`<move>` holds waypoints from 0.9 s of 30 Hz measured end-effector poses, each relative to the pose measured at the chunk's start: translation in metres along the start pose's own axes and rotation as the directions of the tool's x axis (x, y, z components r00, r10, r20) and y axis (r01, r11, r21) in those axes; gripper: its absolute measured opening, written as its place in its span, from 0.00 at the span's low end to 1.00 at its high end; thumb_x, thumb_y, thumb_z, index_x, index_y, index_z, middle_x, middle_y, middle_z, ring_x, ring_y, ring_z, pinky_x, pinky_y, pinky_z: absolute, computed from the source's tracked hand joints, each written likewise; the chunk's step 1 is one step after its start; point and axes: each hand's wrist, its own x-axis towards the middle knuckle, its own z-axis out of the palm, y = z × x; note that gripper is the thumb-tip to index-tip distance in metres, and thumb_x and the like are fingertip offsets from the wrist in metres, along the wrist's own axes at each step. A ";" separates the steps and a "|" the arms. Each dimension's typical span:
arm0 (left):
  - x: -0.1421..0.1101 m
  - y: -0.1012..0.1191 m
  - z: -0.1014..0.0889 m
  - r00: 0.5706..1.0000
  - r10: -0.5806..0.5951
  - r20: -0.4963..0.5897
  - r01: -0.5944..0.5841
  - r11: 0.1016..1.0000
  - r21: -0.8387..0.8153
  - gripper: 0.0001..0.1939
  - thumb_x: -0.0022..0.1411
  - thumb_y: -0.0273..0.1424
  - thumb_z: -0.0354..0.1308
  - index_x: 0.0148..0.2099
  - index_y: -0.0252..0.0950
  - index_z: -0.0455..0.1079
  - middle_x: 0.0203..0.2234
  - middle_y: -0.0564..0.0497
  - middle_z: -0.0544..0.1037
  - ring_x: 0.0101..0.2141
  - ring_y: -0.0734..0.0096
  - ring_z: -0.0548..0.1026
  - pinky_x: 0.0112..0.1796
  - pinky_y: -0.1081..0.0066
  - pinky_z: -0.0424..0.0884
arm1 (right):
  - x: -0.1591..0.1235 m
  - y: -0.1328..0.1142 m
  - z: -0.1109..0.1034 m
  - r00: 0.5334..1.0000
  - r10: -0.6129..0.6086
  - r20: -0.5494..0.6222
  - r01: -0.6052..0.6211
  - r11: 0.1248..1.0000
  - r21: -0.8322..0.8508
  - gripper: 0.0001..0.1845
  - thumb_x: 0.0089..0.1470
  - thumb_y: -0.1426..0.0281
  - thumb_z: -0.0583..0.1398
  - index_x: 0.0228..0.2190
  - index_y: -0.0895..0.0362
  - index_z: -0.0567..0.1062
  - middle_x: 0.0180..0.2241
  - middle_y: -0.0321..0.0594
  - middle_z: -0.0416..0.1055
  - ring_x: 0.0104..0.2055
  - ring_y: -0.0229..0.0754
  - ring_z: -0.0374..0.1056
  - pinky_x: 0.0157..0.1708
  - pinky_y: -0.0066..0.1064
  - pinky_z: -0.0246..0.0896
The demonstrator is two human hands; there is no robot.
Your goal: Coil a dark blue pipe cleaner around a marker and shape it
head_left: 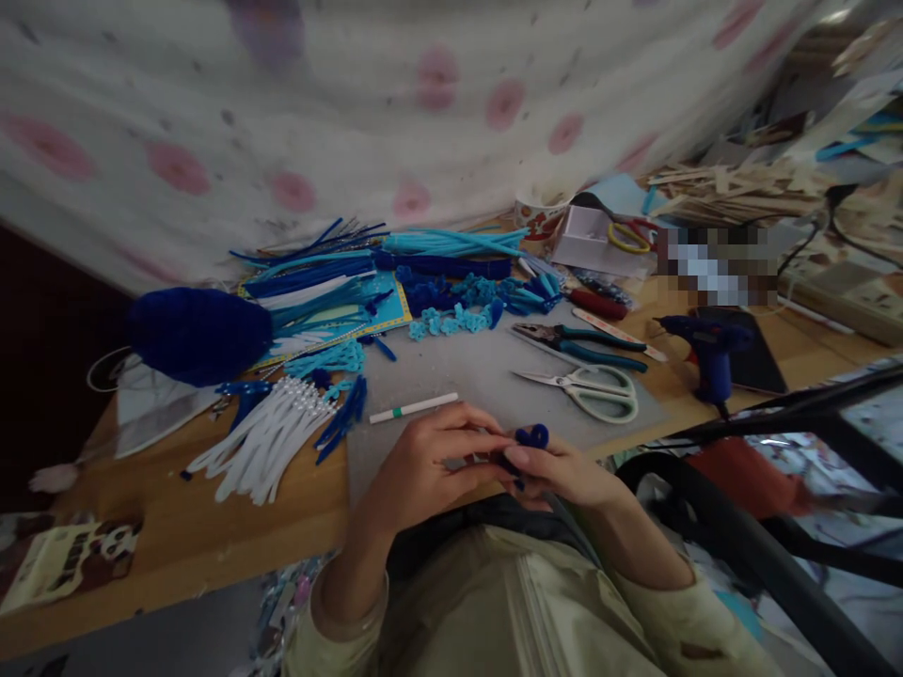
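Between my two hands is a dark blue pipe cleaner (532,435) bent into small loops, held just over the table's front edge. My left hand (441,461) pinches it from the left, and my right hand (564,470) grips it from the right with the thumb on top. My fingers hide its lower part. On the grey mat (451,362) beyond them lie a white stick with a green band (414,408), scissors with pale green handles (589,388) and pliers with teal grips (582,343).
Light blue pipe cleaner flowers (455,321) and bundles of blue pipe cleaners (451,242) line the back. White bead-tipped stems (264,437) and a large dark blue fuzzy ball (201,336) lie left. A blue glue gun (709,353) stands right, near a black chair arm (740,527).
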 end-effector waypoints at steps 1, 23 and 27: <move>0.000 0.001 -0.001 1.000 -0.009 0.007 0.009 1.000 0.006 0.09 0.58 0.27 0.64 0.43 0.34 0.77 0.38 0.47 0.77 0.39 0.70 0.75 0.42 0.73 0.71 | -0.001 -0.002 -0.002 0.999 0.020 0.043 -0.019 1.000 -0.018 0.31 0.43 0.42 0.63 0.21 0.58 0.66 0.13 0.25 0.54 0.12 0.27 0.48 0.10 0.21 0.43; -0.010 0.005 -0.006 0.994 -0.094 0.048 0.098 0.991 -0.093 0.03 0.57 0.28 0.65 0.34 0.36 0.74 0.47 0.46 0.78 0.45 0.68 0.77 0.47 0.69 0.70 | -0.022 -0.028 0.006 0.961 -0.266 -0.071 0.175 0.790 -0.587 0.17 0.63 0.57 0.53 0.31 0.57 0.67 0.25 0.31 0.57 0.25 0.33 0.53 0.24 0.26 0.51; -0.010 0.003 -0.002 0.992 -0.116 -0.049 0.111 0.990 -0.082 0.04 0.55 0.29 0.67 0.34 0.36 0.75 0.41 0.47 0.80 0.41 0.68 0.77 0.43 0.70 0.72 | -0.029 -0.029 0.015 0.882 -0.470 0.028 0.261 0.439 -0.860 0.09 0.66 0.70 0.50 0.37 0.57 0.70 0.30 0.37 0.66 0.31 0.37 0.61 0.31 0.28 0.55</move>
